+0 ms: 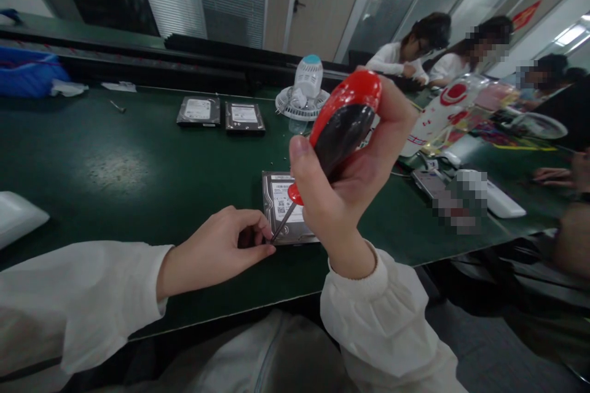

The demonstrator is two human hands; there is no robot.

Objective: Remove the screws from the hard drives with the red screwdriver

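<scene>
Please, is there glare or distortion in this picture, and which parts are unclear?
In the head view, a ceiling light glares at upper right; the door leans, suggesting camera tilt or lens distortion; small print on the nearest hard drive is unreadable; pixel blocks partly cover the grey device.

Near the front edge of the worktop (pixel 138 209) we have one hard drive (pixel 277 204), our left hand (pixel 219 242) at its near left corner, and our right hand (pixel 334 206) above it with the screwdriver (pixel 348 129) slanting down to that same corner. Behind, towards the far edge, we find a second drive (pixel 199 110) and, to its right, a third drive (pixel 244 116) — then the fan (pixel 308 81). Well left along that edge sits a bag (pixel 30 77).
</scene>
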